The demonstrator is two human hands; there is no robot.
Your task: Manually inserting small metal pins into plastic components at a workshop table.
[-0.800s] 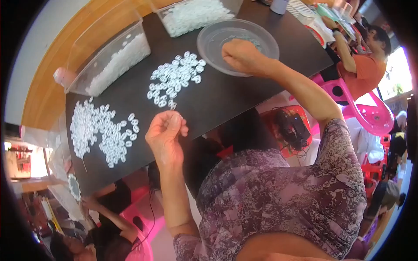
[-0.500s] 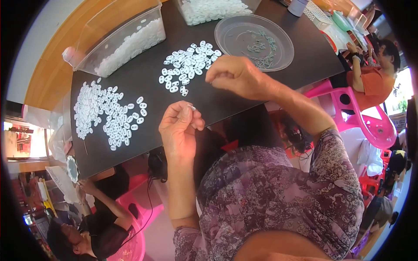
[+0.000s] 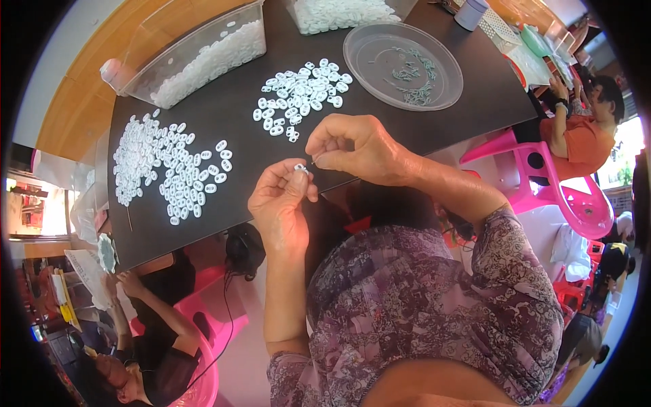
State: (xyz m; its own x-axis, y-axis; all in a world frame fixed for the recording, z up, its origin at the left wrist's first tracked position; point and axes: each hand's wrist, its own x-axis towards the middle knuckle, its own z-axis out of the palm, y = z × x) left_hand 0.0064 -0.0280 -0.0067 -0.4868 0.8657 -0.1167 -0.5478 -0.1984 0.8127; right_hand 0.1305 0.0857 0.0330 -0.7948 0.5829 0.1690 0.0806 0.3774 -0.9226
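Above the table's near edge, my left hand [image 3: 279, 207] pinches a small white oval piece [image 3: 301, 168] between thumb and fingers. Close beside it, my right hand [image 3: 359, 149] is closed at the fingertips on a tiny dark piece [image 3: 312, 164], too small to name. The two sets of fingertips almost meet; whether the pieces touch I cannot tell. Just beyond my hands lies a loose pile of white two-holed oval pieces [image 3: 298, 95]. A round clear tray [image 3: 373, 71] to its right holds thin grey-green pieces [image 3: 417, 96].
On the dark table [image 3: 230, 129], more white oval pieces [image 3: 139, 163] spread at the left. Clear bins [image 3: 146, 81] of white pieces stand at the back, a lidded container [image 3: 470, 13] at back right. A pink chair [image 3: 583, 207] is at right. People sit on both sides.
My right hand has come down and left, from beside the middle pile to my left fingertips. The left hand stays nearly in place, its white piece now showing more. The view has shifted slightly.
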